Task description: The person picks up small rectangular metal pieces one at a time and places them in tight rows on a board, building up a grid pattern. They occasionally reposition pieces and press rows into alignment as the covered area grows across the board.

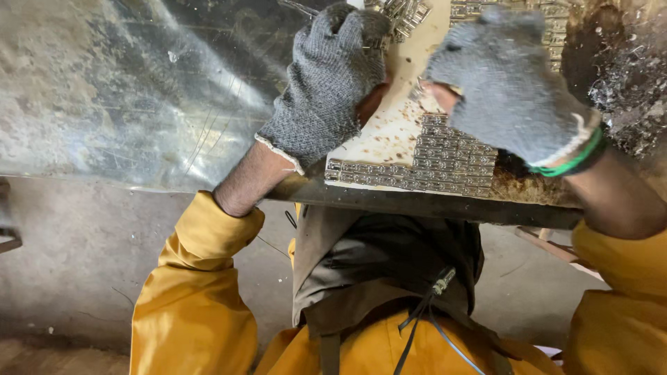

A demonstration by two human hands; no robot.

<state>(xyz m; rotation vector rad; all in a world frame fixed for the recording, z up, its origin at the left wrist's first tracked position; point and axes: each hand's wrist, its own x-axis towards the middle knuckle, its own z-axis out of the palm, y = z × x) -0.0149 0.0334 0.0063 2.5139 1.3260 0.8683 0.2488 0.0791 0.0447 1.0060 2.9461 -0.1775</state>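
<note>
My left hand (326, 90) wears a grey knitted glove and rests on the near left part of a stained white tray (389, 135), its fingers curled over small shiny metal pieces. My right hand (511, 87), in a grey glove with a green cuff band, hovers over the tray's right side with the thumb tip exposed, touching the metal pieces. Neat rows of small silver metal parts (451, 163) lie packed on the tray's near edge. A loose heap of the same parts (406, 14) lies at the top.
A scratched metal sheet tabletop (125, 90) spreads to the left. Metal shavings and dark grime (625, 76) cover the right end. The table's dark front edge (431, 205) runs just above my yellow sleeves and brown apron. Concrete floor lies below.
</note>
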